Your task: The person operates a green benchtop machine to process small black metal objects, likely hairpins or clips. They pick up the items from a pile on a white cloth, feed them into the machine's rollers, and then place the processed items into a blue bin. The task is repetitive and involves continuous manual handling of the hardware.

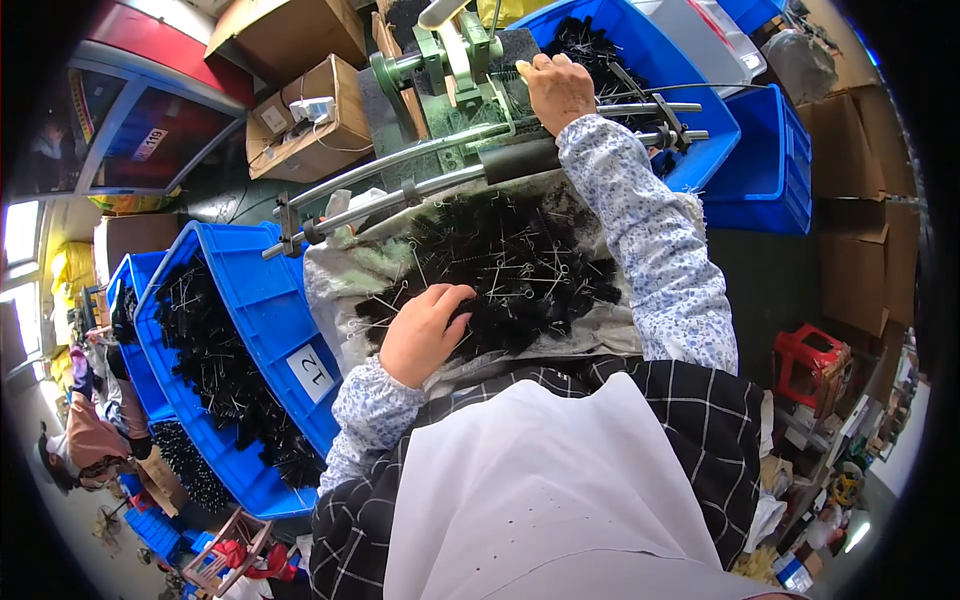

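Observation:
A heap of small black-bristled wire brushes [500, 270] with looped metal ends lies on a pale cloth [335, 280] in front of me. My left hand [428, 335] rests on the heap's near left side, thumb and forefinger apart, with no brush visibly gripped. Farther off, my right hand [560, 92] reaches to the right side of a green bench machine [455, 85]. Its fingers are bent closed beside the machine's head; what they hold is hidden. Patterned sleeves cover both forearms.
Metal rails [400, 195] run between the heap and the machine. A blue bin [265, 300] of brushes stands at left, another blue bin [715, 130] at far right. A cardboard box [310, 120] sits left of the machine; a red stool [812, 365] is at right. A person [95, 435] is at far left.

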Tool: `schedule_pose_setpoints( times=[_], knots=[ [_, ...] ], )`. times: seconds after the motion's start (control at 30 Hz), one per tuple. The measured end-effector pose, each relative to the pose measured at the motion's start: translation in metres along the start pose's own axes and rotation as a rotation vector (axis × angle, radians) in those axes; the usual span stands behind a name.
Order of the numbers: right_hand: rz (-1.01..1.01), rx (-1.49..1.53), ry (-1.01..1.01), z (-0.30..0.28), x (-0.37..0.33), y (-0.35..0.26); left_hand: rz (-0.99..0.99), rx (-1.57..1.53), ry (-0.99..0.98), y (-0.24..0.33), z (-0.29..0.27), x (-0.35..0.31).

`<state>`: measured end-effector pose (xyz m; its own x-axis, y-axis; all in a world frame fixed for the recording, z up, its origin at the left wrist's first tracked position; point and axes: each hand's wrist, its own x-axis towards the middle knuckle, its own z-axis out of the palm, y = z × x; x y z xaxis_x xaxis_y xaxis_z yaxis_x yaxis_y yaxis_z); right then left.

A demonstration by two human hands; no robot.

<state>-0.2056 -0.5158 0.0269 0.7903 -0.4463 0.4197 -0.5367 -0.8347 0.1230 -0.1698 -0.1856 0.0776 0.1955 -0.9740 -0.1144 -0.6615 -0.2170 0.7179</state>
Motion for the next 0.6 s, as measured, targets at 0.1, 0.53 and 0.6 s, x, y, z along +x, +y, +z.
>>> schedule_pose_setpoints(
  times=[0.1, 0.53, 0.6],
  knots=[
    [-0.012, 0.001, -0.046, 0.001, 0.004, -0.003, -0.036, -0.040, 0.020, 0.000, 0.000, -0.001],
    [-0.031, 0.095, 0.031, 0.012, 0.003, 0.000, 0.085, -0.290, 0.208, 0.011, -0.007, 0.008],
    [-0.035, 0.067, 0.021, 0.012, 0.004, -0.001, 0.090, -0.310, 0.186, 0.011, -0.008, 0.009]
  ],
)
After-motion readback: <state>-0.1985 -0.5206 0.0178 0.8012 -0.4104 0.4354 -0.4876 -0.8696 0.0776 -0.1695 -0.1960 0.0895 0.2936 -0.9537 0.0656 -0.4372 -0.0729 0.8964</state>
